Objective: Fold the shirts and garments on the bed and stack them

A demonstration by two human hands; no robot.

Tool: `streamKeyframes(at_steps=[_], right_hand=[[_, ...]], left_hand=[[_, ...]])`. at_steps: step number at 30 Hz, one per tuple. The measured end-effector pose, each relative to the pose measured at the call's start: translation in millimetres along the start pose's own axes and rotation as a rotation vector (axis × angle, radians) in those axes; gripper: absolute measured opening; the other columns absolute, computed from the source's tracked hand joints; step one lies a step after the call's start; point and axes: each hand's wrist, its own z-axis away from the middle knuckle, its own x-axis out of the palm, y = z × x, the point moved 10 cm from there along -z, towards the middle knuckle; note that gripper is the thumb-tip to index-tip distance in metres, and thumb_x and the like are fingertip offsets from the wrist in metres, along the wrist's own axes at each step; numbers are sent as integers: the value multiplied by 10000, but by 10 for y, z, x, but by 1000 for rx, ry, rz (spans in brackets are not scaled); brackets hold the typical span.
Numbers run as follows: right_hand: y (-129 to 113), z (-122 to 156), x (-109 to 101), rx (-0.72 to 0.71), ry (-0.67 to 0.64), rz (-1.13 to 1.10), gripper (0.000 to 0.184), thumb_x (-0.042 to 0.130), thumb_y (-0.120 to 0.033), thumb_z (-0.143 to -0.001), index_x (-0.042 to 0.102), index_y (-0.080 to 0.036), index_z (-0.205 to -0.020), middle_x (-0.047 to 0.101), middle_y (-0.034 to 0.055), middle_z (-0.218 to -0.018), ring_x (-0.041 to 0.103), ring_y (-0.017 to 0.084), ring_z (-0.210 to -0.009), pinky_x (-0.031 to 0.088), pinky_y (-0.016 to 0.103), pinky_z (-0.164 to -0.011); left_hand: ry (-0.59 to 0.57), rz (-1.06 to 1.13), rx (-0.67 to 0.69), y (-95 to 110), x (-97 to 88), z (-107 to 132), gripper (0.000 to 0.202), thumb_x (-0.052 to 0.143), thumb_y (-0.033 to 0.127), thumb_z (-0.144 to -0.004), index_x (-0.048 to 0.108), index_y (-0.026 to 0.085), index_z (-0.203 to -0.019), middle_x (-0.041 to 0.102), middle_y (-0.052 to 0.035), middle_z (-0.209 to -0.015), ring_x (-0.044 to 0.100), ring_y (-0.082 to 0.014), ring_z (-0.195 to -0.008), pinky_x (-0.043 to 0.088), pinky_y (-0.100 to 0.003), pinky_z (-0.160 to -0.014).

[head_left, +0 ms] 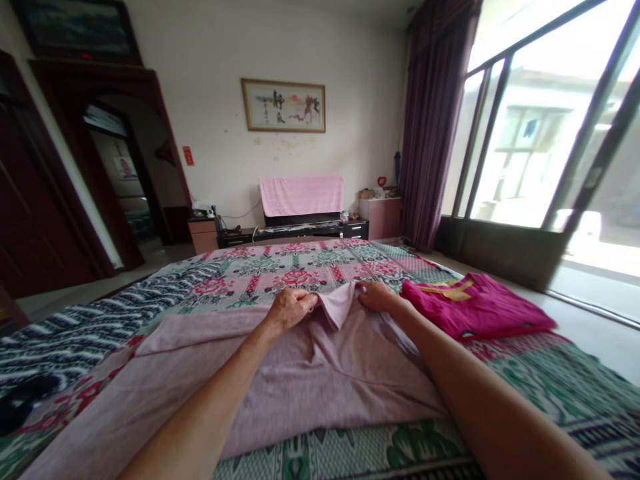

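Observation:
A mauve garment (pixel 300 373) lies spread across the bed in front of me. My left hand (pixel 290 308) is closed, pinching a fold of its fabric at the far edge. My right hand (pixel 376 295) rests on the same far edge just to the right, fingers curled onto the cloth. A flap of the fabric stands up between the two hands. Both forearms stretch out over the garment.
A folded magenta shirt (pixel 473 305) lies on the bed to the right. The floral bedspread (pixel 300 267) covers the bed; a black-and-white patterned cloth (pixel 75 327) lies at the left. Beyond stand a TV unit draped with a pink towel (pixel 301 195), a doorway left, large windows right.

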Motion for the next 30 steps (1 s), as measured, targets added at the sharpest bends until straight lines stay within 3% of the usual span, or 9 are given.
streamKeyframes(at_steps=[6,9,13,15,17,19,23,26,30], right_hand=[[18,73,-156,36,87,-42,299,495,-279,-790,695,-186,-991,708,95,-952,635,226,-917,434,260,-733],[-108,87,-286,-80,64,-64,220,531,-209,-740,721,-164,-841,709,59,-803,634,175,-775,411,220,-650],[-540,233,-312,-347,-177,-166,188,601,-211,-684,717,-171,-826,689,5,-751,600,127,-679,393,189,-578],[-758,370,-222,-408,-338,-161,262,667,-285,-648,715,-200,-891,693,-5,-800,592,124,-671,396,191,-568],[-921,475,-134,-417,-406,-80,358,723,-329,-592,712,-221,-933,696,2,-852,591,134,-690,401,201,-579],[-1047,516,-95,-420,-371,-8,391,746,-329,-562,714,-230,-939,698,9,-877,590,143,-707,396,207,-586],[-1128,464,-134,-426,-222,15,144,608,-231,-696,726,-178,-760,671,10,-684,543,114,-608,336,204,-535],[-1021,367,-272,-421,-132,-38,201,510,-165,-719,707,-144,-681,627,7,-603,510,98,-577,310,201,-519],[-826,278,-541,-445,-32,-197,203,494,-177,-706,693,-139,-696,622,-4,-655,522,95,-619,341,192,-560]], left_hand=[[-6,-2,7,-33,28,-14,390,464,472,-750,395,190,-489,369,45,-478,391,-99,-493,263,-222,-484],[-12,-8,10,-42,49,-15,386,467,469,-747,406,189,-488,376,44,-480,396,-101,-502,268,-222,-491],[-18,-23,13,-56,45,-19,383,469,477,-742,448,183,-497,398,40,-486,411,-108,-526,282,-218,-501],[-20,-32,1,-67,39,-15,384,464,479,-742,461,179,-501,404,38,-489,410,-108,-528,276,-218,-497],[-21,-33,-11,-71,38,-7,380,460,475,-741,469,176,-507,408,36,-492,409,-108,-529,271,-218,-493],[-24,-26,-22,-72,47,0,373,463,470,-736,470,175,-508,406,35,-490,412,-107,-530,272,-217,-492],[-23,-44,-16,-56,57,-1,360,468,448,-740,492,172,-510,425,33,-485,426,-107,-525,276,-215,-489],[-9,-57,2,-24,11,-9,282,474,373,-736,591,167,-583,505,27,-517,469,-115,-543,305,-209,-499],[-33,-14,19,37,-72,-14,265,461,265,-708,699,166,-773,634,13,-634,549,-130,-611,375,-200,-554]])
